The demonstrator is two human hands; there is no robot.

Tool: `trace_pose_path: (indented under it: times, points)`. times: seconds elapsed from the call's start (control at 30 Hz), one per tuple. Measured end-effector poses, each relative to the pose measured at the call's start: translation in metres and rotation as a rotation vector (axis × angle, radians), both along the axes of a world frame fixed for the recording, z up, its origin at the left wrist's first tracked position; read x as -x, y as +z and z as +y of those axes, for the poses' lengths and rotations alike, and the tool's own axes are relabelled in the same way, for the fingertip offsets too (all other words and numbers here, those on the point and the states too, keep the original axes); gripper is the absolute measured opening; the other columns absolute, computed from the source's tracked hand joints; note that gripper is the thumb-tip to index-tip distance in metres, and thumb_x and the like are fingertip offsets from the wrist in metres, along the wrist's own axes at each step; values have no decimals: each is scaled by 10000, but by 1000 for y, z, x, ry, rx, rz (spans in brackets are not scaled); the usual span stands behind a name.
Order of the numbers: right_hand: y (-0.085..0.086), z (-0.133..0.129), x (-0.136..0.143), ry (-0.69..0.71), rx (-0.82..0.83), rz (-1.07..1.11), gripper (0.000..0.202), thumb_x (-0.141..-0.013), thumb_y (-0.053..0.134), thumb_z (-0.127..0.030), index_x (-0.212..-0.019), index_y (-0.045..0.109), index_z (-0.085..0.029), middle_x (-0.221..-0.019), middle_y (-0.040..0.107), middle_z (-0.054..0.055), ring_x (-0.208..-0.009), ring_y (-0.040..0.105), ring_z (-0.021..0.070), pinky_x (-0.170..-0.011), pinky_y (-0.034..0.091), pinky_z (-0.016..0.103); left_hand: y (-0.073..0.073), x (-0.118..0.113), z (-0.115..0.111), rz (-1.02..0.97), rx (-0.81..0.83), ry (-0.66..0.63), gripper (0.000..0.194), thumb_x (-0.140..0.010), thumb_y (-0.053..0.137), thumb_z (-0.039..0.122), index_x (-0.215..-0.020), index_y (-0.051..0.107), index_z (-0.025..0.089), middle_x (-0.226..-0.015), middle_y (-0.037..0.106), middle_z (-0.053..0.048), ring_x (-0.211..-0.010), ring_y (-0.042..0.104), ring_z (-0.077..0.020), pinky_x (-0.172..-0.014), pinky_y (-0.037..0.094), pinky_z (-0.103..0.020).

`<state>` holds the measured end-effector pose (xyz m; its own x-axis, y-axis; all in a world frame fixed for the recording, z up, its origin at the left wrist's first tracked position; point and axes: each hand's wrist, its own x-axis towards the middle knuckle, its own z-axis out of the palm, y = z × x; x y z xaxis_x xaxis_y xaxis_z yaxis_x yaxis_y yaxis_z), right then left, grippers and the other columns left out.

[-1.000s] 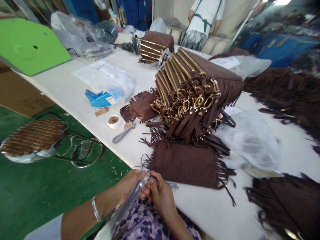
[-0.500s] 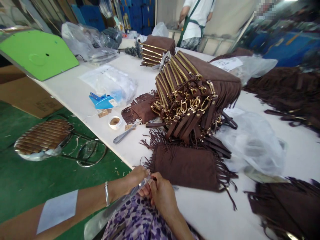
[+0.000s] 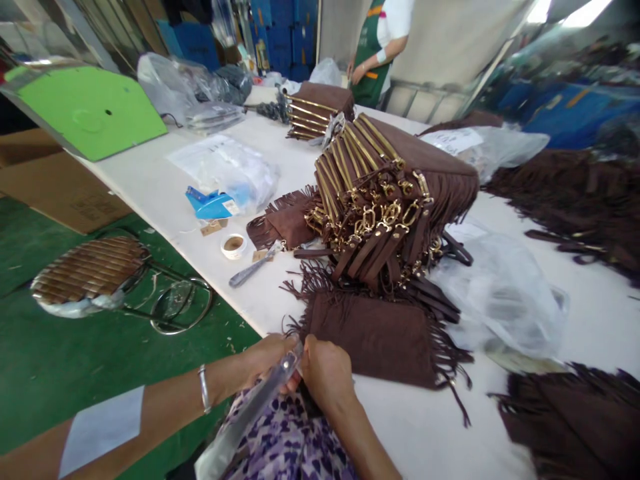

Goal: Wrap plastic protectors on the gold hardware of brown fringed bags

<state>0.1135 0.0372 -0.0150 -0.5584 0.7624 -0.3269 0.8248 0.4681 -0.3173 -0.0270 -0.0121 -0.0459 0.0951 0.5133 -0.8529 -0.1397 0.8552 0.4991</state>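
Note:
My left hand (image 3: 274,357), with a silver bangle at the wrist, has its fingers closed around one end of a long strap in greyish clear plastic (image 3: 250,410). A shiny stud shows near that end. My right hand (image 3: 327,370) is closed against the same end, its fingertips meeting the left ones; a dark strip hangs below it. The strap slants down over my purple patterned clothing. Just beyond my hands, a brown fringed bag (image 3: 373,337) lies flat on the table. Behind it is a pile of brown bags with gold frames and clasps (image 3: 370,200).
A short plastic-wrapped strap (image 3: 255,265), a tape roll (image 3: 233,246) and a blue tape dispenser (image 3: 213,202) lie left on the white table (image 3: 190,230). Clear plastic bags (image 3: 505,287) and more brown bags are at right. A stool (image 3: 90,270) stands left; a person (image 3: 380,53) stands behind.
The wrapped strap has swung up and its stud now faces me between my hands. My right hand has turned, knuckles upward. The person behind has turned, and the view has shifted slightly.

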Motion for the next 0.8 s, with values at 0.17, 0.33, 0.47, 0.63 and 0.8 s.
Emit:
trace_pose_path:
  times: [0.17,0.33,0.47,0.63,0.8]
  points:
    - [2,-1,1,4,-50,-46,169,-873,467,-142,-910,629,-175,-765,737,117,-718,726,281,-610,500,317,9,10,-23,-92,31,48,840,-573,587,876,-871,722,102,-774,729,-152,-686,686,-271,-603,555,-338]
    - [0,-3,10,0,-68,-74,176,-830,496,-129,-953,619,-158,-758,733,135,-719,724,318,-609,520,366,16,11,-44,-140,61,110,735,-584,656,796,-833,723,107,-791,722,-151,-683,670,-254,-623,551,-338]
    - [-5,-2,13,-7,-79,-92,184,-821,487,-117,-955,611,-139,-764,731,155,-730,726,318,-623,524,372,9,5,-47,-208,79,193,585,-550,773,647,-804,685,127,-705,687,-104,-583,618,-202,-557,531,-315]
    - [-9,-1,9,-49,-64,-100,174,-825,476,-140,-946,600,-131,-773,734,164,-734,726,316,-627,525,368,-3,0,-38,-231,13,227,446,-532,826,491,-738,641,141,-544,555,3,-440,449,-100,-430,438,-225]
    - [-12,-5,1,24,-52,-52,185,-859,440,-160,-963,592,-147,-783,736,139,-733,725,296,-637,520,354,-3,3,-45,-129,-75,179,470,-577,800,572,-698,626,152,-458,530,10,-366,376,-88,-362,375,-210]
